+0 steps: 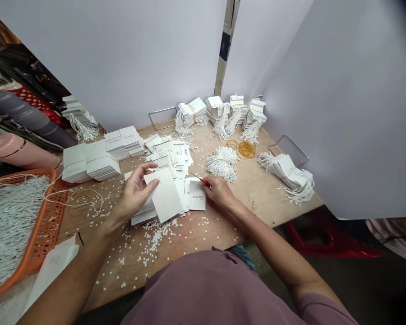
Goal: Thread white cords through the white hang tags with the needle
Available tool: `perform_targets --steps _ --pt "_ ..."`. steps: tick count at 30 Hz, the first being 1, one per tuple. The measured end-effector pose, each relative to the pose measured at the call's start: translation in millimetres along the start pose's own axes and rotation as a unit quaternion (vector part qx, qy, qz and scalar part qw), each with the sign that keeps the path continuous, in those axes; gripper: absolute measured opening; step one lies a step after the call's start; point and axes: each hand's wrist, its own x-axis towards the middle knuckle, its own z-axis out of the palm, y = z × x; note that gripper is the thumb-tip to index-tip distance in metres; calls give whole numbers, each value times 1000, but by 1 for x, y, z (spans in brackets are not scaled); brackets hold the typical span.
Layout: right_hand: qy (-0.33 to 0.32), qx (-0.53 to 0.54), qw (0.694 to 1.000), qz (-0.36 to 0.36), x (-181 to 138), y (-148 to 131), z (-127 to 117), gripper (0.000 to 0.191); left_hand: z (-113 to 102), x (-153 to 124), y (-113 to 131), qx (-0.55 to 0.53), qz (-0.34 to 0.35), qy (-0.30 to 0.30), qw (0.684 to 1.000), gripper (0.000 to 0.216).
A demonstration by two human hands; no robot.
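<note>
My left hand [138,187] is closed on a white hang tag [164,198], pinching its upper part between thumb and fingers. Between the fingers of my right hand [219,192] is a red-handled needle tool [205,182]; its thin metal shaft points left, and the tip is too small to make out. Just below that hand lies another printed hang tag [198,201]. Under and behind both hands spreads a loose heap of hang tags [182,155]. A bundle of white strings [222,163] lies beyond my right hand.
Banded tag stacks [103,162] stand at left, and strung tag bundles [194,113] line the back. Yellow rubber bands [246,149] lie near another strung bundle [287,174]. An orange basket [40,225] of strings sits at left. Small white paper dots [155,237] litter the wooden table [196,230].
</note>
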Motion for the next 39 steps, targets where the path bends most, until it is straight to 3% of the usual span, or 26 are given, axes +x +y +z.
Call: perform_targets --steps 2,6,9,12,14,18,22,25,28,30,33,39 --pt "5 -10 1000 9 1 2 8 12 -3 -1 0 -80 -34 24 996 52" --pt "21 -30 999 26 0 1 16 13 -13 -3 -6 -226 -119 92 962 34" --pt "14 -25 1000 -8 -8 -3 12 28 -19 -6 -15 -280 -148 119 941 29" --pt "-71 -27 993 -95 -24 -9 2 48 -24 -10 -21 -288 -159 157 931 22" --pt "-132 -53 982 -122 -32 -14 -5 46 -26 -13 -22 -280 -174 169 929 18" --pt "-172 -78 975 -122 -37 -15 -11 25 -29 -20 -18 -266 -238 124 926 24" --pt "-142 -17 978 -152 -34 -5 -10 20 -28 -29 -14 -274 -261 52 924 37" --pt "-2 54 982 -179 -38 -4 -13 34 -19 -36 -15 -265 -243 53 932 34" --pt "132 86 964 -216 -48 -18 -20 50 1 -40 -14 -259 -238 39 935 32" --pt "122 66 955 -261 -57 -31 -23 61 17 -39 -10 -270 -242 16 932 33" --pt "58 -16 944 -323 -67 -46 -19 68 36 -36 -3 -303 -239 -5 923 34" --pt "15 -124 927 -353 -73 -50 -8 57 45 -31 2 -325 -241 -23 914 38"
